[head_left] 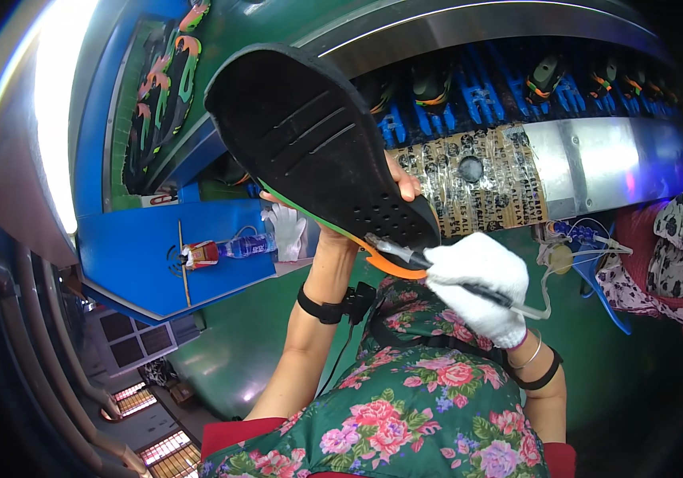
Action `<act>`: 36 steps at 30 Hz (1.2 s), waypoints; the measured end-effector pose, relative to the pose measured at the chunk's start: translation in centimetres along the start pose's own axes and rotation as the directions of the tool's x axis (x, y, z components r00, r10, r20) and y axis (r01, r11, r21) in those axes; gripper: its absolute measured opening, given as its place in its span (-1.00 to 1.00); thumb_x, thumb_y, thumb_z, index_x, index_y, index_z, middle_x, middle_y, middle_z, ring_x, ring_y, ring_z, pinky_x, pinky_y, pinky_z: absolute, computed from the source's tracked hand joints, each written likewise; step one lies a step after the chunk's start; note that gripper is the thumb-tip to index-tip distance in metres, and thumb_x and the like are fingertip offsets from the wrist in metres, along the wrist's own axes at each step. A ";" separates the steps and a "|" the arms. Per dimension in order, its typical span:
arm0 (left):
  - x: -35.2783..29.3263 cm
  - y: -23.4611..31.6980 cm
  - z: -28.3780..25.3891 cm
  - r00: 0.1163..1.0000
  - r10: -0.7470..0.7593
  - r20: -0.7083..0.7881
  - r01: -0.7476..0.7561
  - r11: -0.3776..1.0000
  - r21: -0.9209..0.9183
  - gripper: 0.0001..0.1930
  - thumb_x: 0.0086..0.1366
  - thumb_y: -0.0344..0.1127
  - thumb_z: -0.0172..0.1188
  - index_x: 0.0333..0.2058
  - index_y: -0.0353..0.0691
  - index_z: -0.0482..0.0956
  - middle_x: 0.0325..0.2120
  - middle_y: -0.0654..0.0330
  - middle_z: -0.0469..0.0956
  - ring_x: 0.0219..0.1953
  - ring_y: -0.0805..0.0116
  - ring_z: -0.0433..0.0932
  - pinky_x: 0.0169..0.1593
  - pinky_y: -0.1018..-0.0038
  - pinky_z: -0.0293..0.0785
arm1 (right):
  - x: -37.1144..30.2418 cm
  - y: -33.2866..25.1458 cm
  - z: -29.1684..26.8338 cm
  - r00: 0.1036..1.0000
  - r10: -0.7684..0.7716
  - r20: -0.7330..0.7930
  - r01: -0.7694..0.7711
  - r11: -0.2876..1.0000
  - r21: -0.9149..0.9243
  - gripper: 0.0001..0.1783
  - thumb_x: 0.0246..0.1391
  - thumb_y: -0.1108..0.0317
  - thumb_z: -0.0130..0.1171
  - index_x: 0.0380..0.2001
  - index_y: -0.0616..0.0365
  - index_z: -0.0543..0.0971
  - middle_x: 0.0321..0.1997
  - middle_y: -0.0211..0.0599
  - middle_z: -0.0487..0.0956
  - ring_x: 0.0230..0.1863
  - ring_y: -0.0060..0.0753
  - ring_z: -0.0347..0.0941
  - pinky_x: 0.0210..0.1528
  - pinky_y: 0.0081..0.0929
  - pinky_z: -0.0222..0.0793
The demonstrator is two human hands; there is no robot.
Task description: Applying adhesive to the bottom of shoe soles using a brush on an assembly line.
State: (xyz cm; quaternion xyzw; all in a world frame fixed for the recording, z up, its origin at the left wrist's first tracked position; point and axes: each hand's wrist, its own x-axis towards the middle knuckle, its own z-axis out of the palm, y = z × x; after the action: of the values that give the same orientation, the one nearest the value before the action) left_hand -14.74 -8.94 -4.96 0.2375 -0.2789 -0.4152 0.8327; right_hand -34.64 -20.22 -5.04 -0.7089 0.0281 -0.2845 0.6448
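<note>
A large black shoe sole (309,131) with green and orange edging is held up in front of me, heel end toward me. Grooves cross its forepart and several small holes dot its heel. My bare left hand (403,178) grips it from behind and beneath, much of the palm hidden by the sole. In a white knit glove, my right hand (478,287) closes around a dark-handled brush (413,259) with a pale tube (531,311) at its rear end. The brush tip touches or nearly touches the heel by the orange edge.
Blue racks (481,92) with shoe parts line the far side behind a metal ledge (612,159) covered partly by taped cardboard (477,179). A blue table (126,247) at left bears a bottle (247,245) and white glove (285,231). Another person's patterned clothing (668,247) shows at right.
</note>
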 end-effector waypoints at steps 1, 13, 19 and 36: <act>0.2 0.0 0.0 1.000 0.021 0.021 -0.022 0.998 0.050 -0.57 0.48 -0.08 0.16 -0.14 -0.49 0.55 -0.33 0.01 0.58 -0.21 0.06 0.68 0.09 0.10 0.53 | 0.1 -0.1 -0.1 0.997 -0.067 0.026 0.068 0.997 -0.047 -0.78 -0.08 0.51 0.51 -0.29 0.14 0.78 -0.21 -0.21 0.78 -0.23 -0.26 0.70 -0.16 -0.35 0.61; 0.6 0.7 -1.2 0.999 0.017 -0.029 -0.012 0.986 0.167 -0.59 0.39 -0.02 0.26 -0.26 -0.35 0.57 -0.42 0.04 0.61 -0.29 0.08 0.67 0.04 0.12 0.55 | 0.1 -0.2 -0.9 0.997 0.071 0.016 -0.071 0.997 0.037 -0.79 -0.08 0.50 0.51 -0.30 0.10 0.79 -0.19 -0.23 0.78 -0.24 -0.25 0.69 -0.16 -0.36 0.60; 1.1 0.5 -0.7 0.997 0.072 -0.029 -0.067 0.987 0.143 -0.61 0.39 -0.04 0.26 -0.24 -0.35 0.58 -0.40 0.03 0.62 -0.28 0.07 0.68 0.05 0.10 0.57 | 0.1 -1.0 -1.0 0.998 -0.017 0.056 0.018 0.999 -0.030 -0.75 -0.15 0.57 0.50 -0.33 0.09 0.77 -0.21 -0.20 0.77 -0.26 -0.22 0.67 -0.17 -0.34 0.57; 1.4 -0.3 -1.7 0.997 0.075 0.035 -0.076 0.997 0.009 -0.46 0.29 0.02 0.39 -0.11 -0.43 0.55 -0.29 0.07 0.55 -0.14 0.13 0.65 0.13 0.11 0.50 | -0.8 -2.1 0.3 0.989 -0.132 0.072 0.146 0.960 -0.239 -0.66 -0.11 0.48 0.53 -0.18 -0.02 0.78 -0.18 -0.31 0.77 -0.21 -0.25 0.70 -0.16 -0.35 0.58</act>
State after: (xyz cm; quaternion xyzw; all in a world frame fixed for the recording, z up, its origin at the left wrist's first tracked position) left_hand -13.07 -10.01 -6.01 0.2238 -0.3040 -0.3861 0.8417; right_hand -35.89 -19.24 -3.36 -0.7906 -0.0049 -0.3036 0.5318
